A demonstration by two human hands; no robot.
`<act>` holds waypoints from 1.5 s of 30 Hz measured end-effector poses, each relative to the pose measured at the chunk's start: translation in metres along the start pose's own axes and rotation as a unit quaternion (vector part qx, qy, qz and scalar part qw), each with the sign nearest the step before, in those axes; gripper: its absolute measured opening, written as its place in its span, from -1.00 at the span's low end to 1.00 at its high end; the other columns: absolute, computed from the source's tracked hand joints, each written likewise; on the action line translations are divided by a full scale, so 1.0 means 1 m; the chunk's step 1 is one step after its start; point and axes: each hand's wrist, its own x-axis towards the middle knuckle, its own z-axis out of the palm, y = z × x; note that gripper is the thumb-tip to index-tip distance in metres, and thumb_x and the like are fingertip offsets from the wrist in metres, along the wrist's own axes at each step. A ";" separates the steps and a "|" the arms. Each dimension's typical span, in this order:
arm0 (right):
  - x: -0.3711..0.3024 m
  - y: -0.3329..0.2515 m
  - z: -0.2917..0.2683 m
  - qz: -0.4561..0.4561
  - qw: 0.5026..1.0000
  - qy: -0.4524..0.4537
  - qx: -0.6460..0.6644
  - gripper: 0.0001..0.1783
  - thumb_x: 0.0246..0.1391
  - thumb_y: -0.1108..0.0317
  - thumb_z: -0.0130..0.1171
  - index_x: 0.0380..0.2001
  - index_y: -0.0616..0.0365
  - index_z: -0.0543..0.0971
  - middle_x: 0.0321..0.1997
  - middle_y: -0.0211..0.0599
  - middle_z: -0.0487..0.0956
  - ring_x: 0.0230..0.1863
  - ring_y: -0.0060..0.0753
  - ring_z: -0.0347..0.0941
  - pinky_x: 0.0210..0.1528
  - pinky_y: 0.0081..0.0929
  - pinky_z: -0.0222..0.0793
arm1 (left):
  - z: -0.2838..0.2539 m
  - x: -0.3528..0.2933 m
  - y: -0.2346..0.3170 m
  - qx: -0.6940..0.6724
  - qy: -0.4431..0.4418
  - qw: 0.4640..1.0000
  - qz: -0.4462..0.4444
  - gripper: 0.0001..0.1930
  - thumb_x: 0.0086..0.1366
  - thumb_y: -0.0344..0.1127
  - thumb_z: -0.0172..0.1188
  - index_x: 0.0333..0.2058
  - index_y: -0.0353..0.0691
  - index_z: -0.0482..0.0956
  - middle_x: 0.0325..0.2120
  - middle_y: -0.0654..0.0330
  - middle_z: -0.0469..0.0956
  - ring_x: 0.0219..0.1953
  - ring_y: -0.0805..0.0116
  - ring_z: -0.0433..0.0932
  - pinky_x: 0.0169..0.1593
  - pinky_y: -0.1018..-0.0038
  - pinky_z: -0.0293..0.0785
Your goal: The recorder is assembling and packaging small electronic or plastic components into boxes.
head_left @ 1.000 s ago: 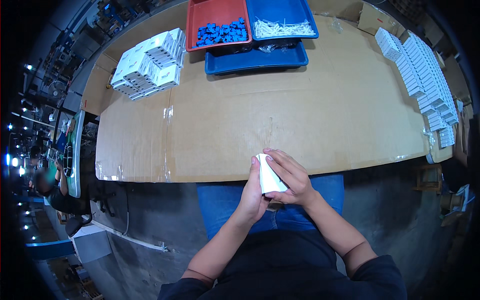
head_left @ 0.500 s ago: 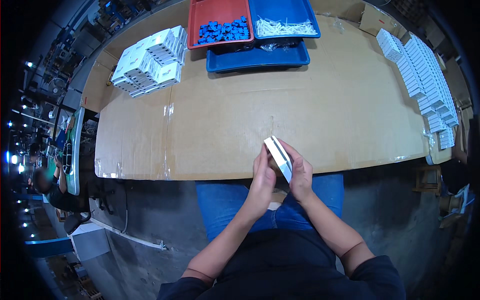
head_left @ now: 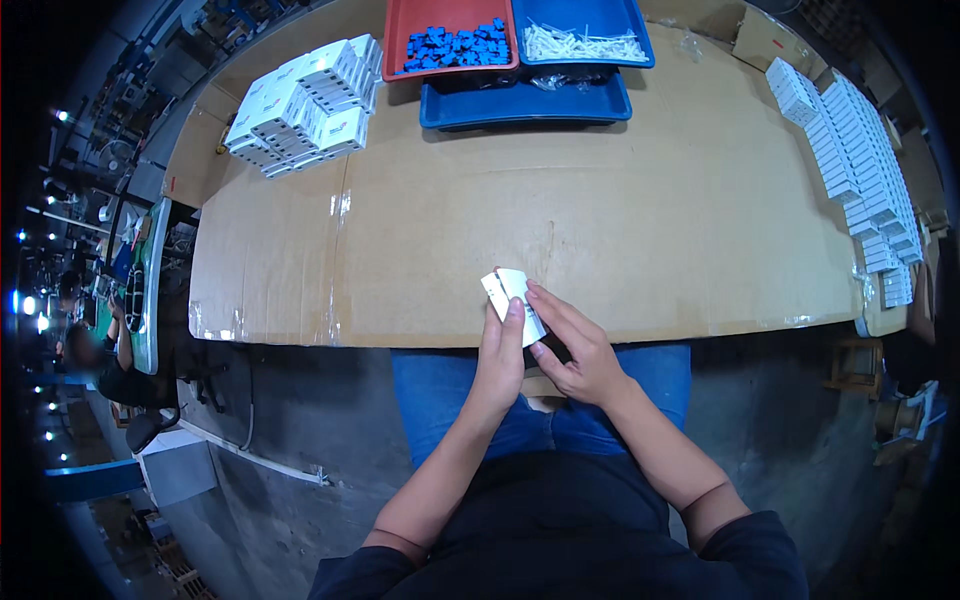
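A small flat white box-shaped piece (head_left: 511, 284) is held tilted in front of me, over the near edge of the table. A dark seam runs between its narrow side and its broad face. My left hand (head_left: 498, 365) grips it from the left, with the thumb lying on the broad face. My right hand (head_left: 580, 352) closes on its right side, fingertips at the upper right edge and thumb at the lower end. The underside of the piece is hidden.
Stacks of white boxes stand at the far left (head_left: 300, 110) and along the right (head_left: 850, 160) of the cardboard-covered table (head_left: 440, 230). At the back, a red tray (head_left: 450, 12) holds blue parts and a blue tray (head_left: 640, 50) white pieces, above a lower blue tray (head_left: 525, 110). Another person (head_left: 120, 370) sits left.
The white piece has turned so a broad face shows instead of its slotted edge, and shifted slightly left. My left thumb now lies on that face, and my right fingers have moved along its edge.
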 end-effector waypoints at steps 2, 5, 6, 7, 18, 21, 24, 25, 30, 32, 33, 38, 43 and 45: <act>-0.004 0.006 0.004 -0.011 1.000 0.005 -0.021 -0.36 0.21 0.46 0.25 0.35 0.39 0.41 0.39 0.22 0.45 0.38 0.16 0.45 0.38 -0.18 0.40 | -0.001 -0.001 0.003 -0.015 -0.010 0.999 -0.035 -0.36 0.68 0.12 -0.31 0.41 -0.32 0.17 0.10 0.07 0.44 0.10 0.34 0.46 0.20 0.40 0.40; -0.005 0.010 0.006 -0.033 0.998 0.023 -0.049 -0.38 0.24 0.42 0.24 0.33 0.43 0.42 0.33 0.22 0.51 0.27 0.14 0.55 0.28 -0.20 0.50 | 0.005 -0.001 -0.001 -0.025 -0.007 0.999 -0.030 -0.39 0.67 0.11 -0.30 0.35 -0.33 0.20 0.07 0.06 0.44 0.06 0.35 0.45 0.17 0.41 0.40; -0.006 0.011 0.006 -0.042 0.997 0.037 -0.055 -0.39 0.26 0.41 0.24 0.32 0.45 0.42 0.30 0.23 0.54 0.20 0.13 0.61 0.21 -0.21 0.55 | 0.006 -0.002 -0.002 -0.025 -0.009 0.999 -0.032 -0.39 0.67 0.11 -0.30 0.35 -0.33 0.20 0.07 0.06 0.44 0.06 0.35 0.45 0.17 0.41 0.40; -0.007 0.012 0.007 -0.039 0.997 0.038 -0.055 -0.39 0.26 0.41 0.24 0.32 0.45 0.42 0.30 0.23 0.54 0.20 0.13 0.61 0.21 -0.21 0.55 | 0.008 -0.001 -0.001 -0.017 -0.007 0.999 -0.030 -0.39 0.68 0.10 -0.30 0.36 -0.33 0.18 0.06 0.07 0.44 0.05 0.35 0.44 0.17 0.41 0.39; -0.010 0.022 0.018 -0.077 0.987 0.085 -0.110 -0.53 0.40 0.41 0.01 0.25 0.52 0.48 0.08 0.22 0.66 -0.29 -0.02 0.70 -0.24 -0.24 0.63 | 0.027 -0.002 0.011 0.016 0.042 0.999 0.015 -0.49 0.68 0.02 -0.28 0.30 -0.30 0.23 -0.07 0.16 0.41 -0.04 0.42 0.39 0.09 0.44 0.39; -0.012 0.023 0.020 -0.083 0.985 0.087 -0.123 -0.54 0.40 0.42 0.00 0.24 0.52 0.48 0.06 0.21 0.67 -0.31 -0.04 0.70 -0.26 -0.24 0.63 | 0.027 -0.004 0.012 -0.014 0.053 0.998 -0.016 -0.54 0.68 -0.02 -0.27 0.23 -0.28 0.28 -0.16 0.22 0.40 -0.14 0.49 0.36 0.00 0.50 0.38; -0.011 0.019 0.017 -0.078 0.986 0.072 -0.128 -0.55 0.40 0.42 -0.01 0.22 0.53 0.49 0.07 0.21 0.67 -0.30 -0.04 0.71 -0.27 -0.25 0.64 | 0.028 -0.004 0.008 -0.032 0.068 0.997 0.002 -0.58 0.68 -0.04 -0.25 0.16 -0.26 0.34 -0.22 0.28 0.39 -0.20 0.55 0.33 -0.09 0.54 0.36; -0.013 0.019 0.018 -0.076 0.986 0.072 -0.129 -0.55 0.40 0.42 -0.01 0.22 0.53 0.49 0.07 0.21 0.67 -0.30 -0.04 0.71 -0.27 -0.25 0.64 | 0.026 -0.005 0.008 -0.032 0.069 0.997 -0.010 -0.60 0.68 -0.05 -0.25 0.14 -0.26 0.36 -0.23 0.28 0.40 -0.21 0.55 0.33 -0.10 0.54 0.36; -0.018 0.023 0.020 -0.070 0.986 0.068 -0.137 -0.50 0.30 0.43 0.12 0.23 0.52 0.48 0.07 0.25 0.66 -0.12 0.04 0.74 -0.19 -0.27 0.70 | 0.023 -0.006 0.003 -0.043 0.063 0.997 -0.023 -0.61 0.67 -0.05 -0.24 0.08 -0.24 0.39 -0.22 0.28 0.42 -0.19 0.55 0.37 -0.09 0.53 0.37; -0.015 0.020 0.020 -0.065 0.987 0.065 -0.128 -0.51 0.32 0.43 0.10 0.24 0.50 0.48 0.10 0.24 0.65 -0.07 0.08 0.72 -0.12 -0.25 0.69 | 0.019 -0.005 0.004 -0.063 0.067 0.994 -0.052 -0.60 0.67 -0.04 -0.23 0.09 -0.26 0.40 -0.20 0.26 0.44 -0.17 0.53 0.39 -0.04 0.52 0.38; -0.012 0.018 0.020 -0.060 0.989 0.061 -0.120 -0.52 0.35 0.43 0.09 0.25 0.48 0.48 0.13 0.23 0.64 -0.01 0.12 0.70 -0.06 -0.24 0.69 | 0.016 -0.003 0.000 -0.064 0.067 0.994 -0.051 -0.60 0.67 -0.04 -0.23 0.09 -0.26 0.40 -0.20 0.26 0.44 -0.17 0.53 0.39 -0.04 0.52 0.38; 0.001 0.009 0.012 0.021 0.998 0.047 0.027 -0.57 0.47 0.36 0.00 0.27 0.38 0.50 0.32 0.15 0.53 0.31 0.08 0.52 0.29 -0.24 0.49 | 0.002 0.010 0.004 -0.085 0.038 0.996 -0.010 -0.48 0.63 -0.01 -0.15 0.31 -0.30 0.34 0.03 0.17 0.55 0.04 0.47 0.52 0.14 0.45 0.45; -0.003 0.007 0.007 0.245 0.937 0.074 0.238 -0.55 0.53 0.24 0.00 0.25 0.36 0.52 0.21 -0.11 0.61 0.16 -0.29 0.58 0.23 -0.40 0.46 | -0.009 0.007 0.018 0.055 -0.053 0.988 0.133 -0.05 0.28 -0.42 0.22 0.56 -0.22 -0.11 0.29 -0.03 0.34 0.32 0.17 0.38 0.45 0.25 0.23; 0.000 -0.004 -0.003 0.324 0.882 0.052 0.337 -0.55 0.52 0.21 0.04 0.25 0.34 0.53 0.07 -0.25 0.63 0.00 -0.49 0.55 0.10 -0.48 0.47 | -0.011 0.006 0.022 0.066 -0.066 0.986 0.140 0.11 0.07 -0.43 0.30 0.56 -0.21 -0.14 0.35 -0.11 0.27 0.40 0.04 0.30 0.52 0.14 0.11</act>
